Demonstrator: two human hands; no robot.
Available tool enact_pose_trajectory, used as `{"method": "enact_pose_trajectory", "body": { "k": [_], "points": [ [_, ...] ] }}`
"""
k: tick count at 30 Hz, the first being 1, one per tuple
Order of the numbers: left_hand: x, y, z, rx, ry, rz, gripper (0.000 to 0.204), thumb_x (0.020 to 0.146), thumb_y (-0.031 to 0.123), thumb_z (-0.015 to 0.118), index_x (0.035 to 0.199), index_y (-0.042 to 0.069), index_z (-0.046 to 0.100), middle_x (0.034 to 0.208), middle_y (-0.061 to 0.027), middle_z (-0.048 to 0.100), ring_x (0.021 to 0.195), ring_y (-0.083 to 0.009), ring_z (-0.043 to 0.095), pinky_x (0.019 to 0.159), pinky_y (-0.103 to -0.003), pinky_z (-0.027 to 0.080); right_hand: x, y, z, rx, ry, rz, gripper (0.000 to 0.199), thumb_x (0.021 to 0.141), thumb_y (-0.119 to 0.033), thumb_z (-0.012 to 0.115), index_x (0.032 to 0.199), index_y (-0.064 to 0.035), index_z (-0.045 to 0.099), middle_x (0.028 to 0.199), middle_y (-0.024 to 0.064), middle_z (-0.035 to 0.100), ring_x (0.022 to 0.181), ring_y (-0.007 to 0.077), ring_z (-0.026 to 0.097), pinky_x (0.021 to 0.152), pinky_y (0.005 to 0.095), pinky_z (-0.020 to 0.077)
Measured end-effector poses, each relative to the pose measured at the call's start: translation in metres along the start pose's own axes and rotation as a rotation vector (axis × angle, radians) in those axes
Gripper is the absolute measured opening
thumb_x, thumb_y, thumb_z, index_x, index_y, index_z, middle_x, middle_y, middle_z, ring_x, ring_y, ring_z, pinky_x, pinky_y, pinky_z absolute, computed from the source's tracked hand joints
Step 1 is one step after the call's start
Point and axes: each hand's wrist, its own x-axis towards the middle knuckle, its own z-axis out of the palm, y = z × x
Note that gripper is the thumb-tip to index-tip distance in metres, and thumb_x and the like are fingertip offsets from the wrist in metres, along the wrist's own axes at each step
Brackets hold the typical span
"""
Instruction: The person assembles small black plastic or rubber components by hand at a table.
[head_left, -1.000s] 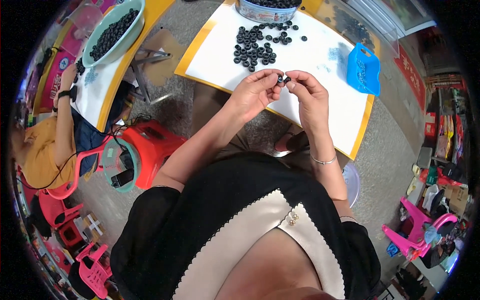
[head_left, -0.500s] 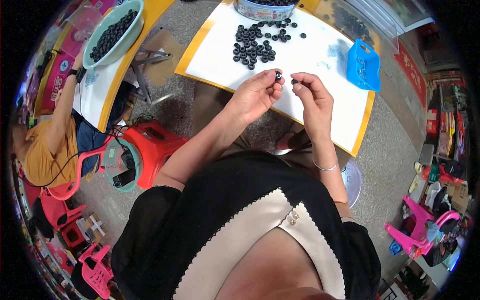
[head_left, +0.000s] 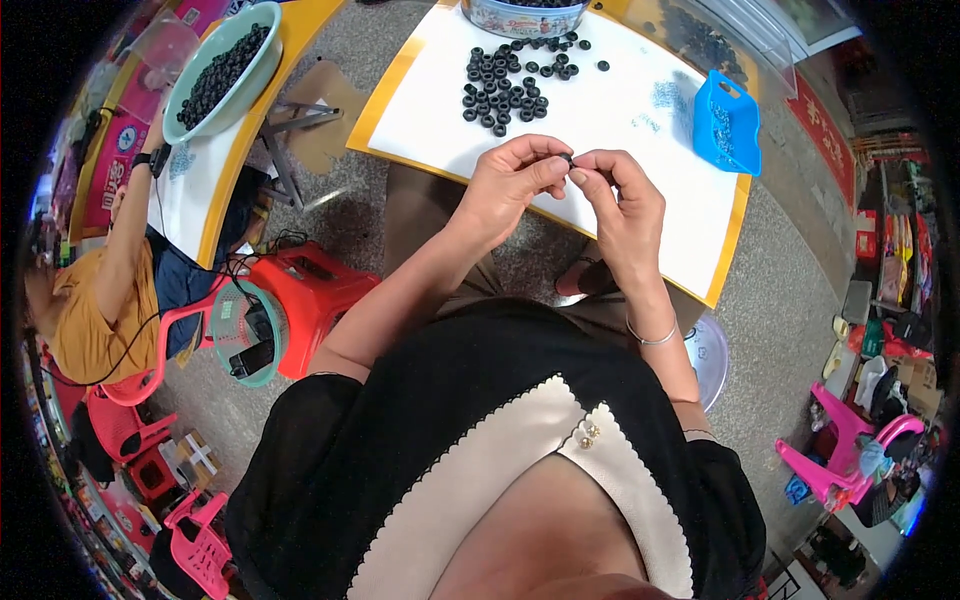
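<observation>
My left hand (head_left: 495,200) is closed, thumb and forefinger pinching a small round black part (head_left: 567,157) over the table's near edge. Fingertips of my right hand (head_left: 632,210) press together against the same part from the other side. Whether the right fingers hold a smaller piece is hidden. Beyond my hands, several loose black ring-shaped parts (head_left: 499,130) lie scattered on the white tabletop (head_left: 610,115). To the right stands a blue plastic basket (head_left: 708,135) with small pale pieces inside.
A patterned tub (head_left: 525,22) of black parts stands at the table's far edge. At left, a co-worker's arm (head_left: 122,215) reaches to a pale green basin (head_left: 262,75) full of black parts. A red stool (head_left: 320,290) and a green mesh basket (head_left: 228,320) are beside me.
My hands have come together: the right fingertips, apart from the left ones before, now meet them at the black part. My left hand has turned, its fingers now curled over the part.
</observation>
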Motion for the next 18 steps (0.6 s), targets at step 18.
{"method": "enact_pose_trajectory", "body": {
  "k": [18],
  "points": [
    [-0.013, 0.027, 0.013, 0.418, -0.051, 0.051, 0.024, 0.087, 0.006, 0.058, 0.110, -0.003, 0.059, 0.089, -0.0082, 0.064, 0.078, -0.0141, 0.061, 0.074, -0.026, 0.051, 0.001, -0.009, -0.010, -0.082, -0.050, -0.227, 0.005, 0.081, -0.001, 0.063, 0.085, 0.0000, 0.060, 0.081, 0.0060, 0.061, 0.070, 0.0123, 0.057, 0.064, 0.0248, 0.0461]
  ]
}}
